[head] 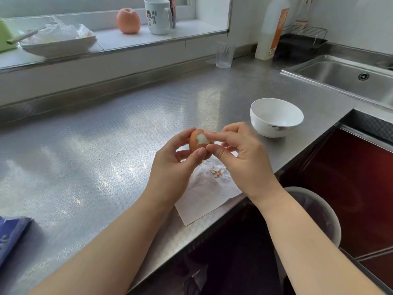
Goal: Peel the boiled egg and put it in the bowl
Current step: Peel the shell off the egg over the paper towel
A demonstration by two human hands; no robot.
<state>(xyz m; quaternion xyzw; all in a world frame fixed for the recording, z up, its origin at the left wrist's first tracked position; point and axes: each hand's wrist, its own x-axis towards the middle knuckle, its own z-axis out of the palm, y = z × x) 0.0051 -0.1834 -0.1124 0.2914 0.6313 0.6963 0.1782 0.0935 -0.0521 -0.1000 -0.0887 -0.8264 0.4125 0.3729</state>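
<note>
A brown boiled egg (pixel 196 142) with a white peeled patch at its top is held above the steel counter. My left hand (pixel 172 165) grips it from the left, thumb across the front and fingers curled behind. My right hand (pixel 242 158) pinches at the egg's right side, forefinger on the bare white patch and thumb below it. Bits of shell (pixel 215 171) lie on a white paper napkin (pixel 204 194) under my hands. The white bowl (pixel 276 117) stands empty on the counter, to the right and beyond the egg.
A clear glass (pixel 225 53) and a white bottle (pixel 272 28) stand at the back by the sink (pixel 348 77). The sill holds an apple (pixel 128 20), a mug (pixel 158 16) and a dish with a plastic bag (pixel 57 42). A bin (pixel 319 211) sits below the counter edge. Blue cloth (pixel 11 233) lies at left.
</note>
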